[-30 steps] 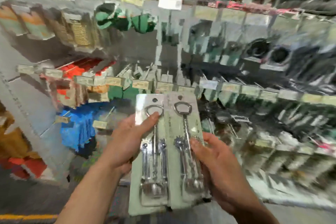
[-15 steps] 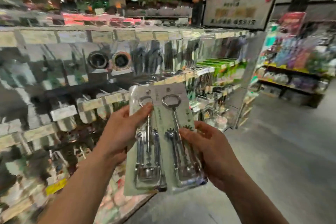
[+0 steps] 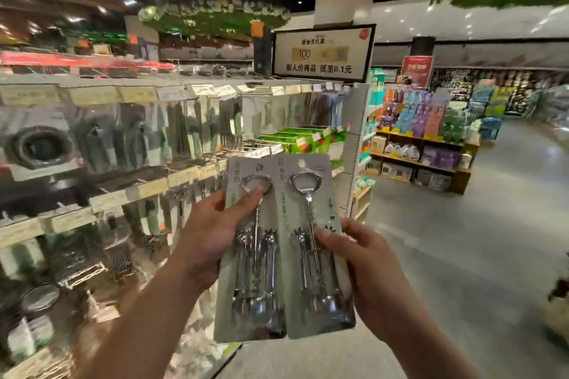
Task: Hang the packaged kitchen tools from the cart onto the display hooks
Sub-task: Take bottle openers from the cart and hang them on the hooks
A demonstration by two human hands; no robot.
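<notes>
I see the display rack (image 3: 132,191) walling off my left, crowded with hung packages near to far. The corkscrew packs (image 3: 284,224) block the near centre. To the right the aisle floor (image 3: 462,249) lies open up to the far shelves (image 3: 425,160).

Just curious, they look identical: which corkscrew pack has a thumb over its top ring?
The left pack, in the left hand: the thumb lies over its ring. On the right pack the ring is bare; the right hand grips lower.

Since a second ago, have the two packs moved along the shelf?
Yes. The packs, in the left hand and right hand, have gone right along the shelf: they fronted its middle rows, now its end post.
</notes>
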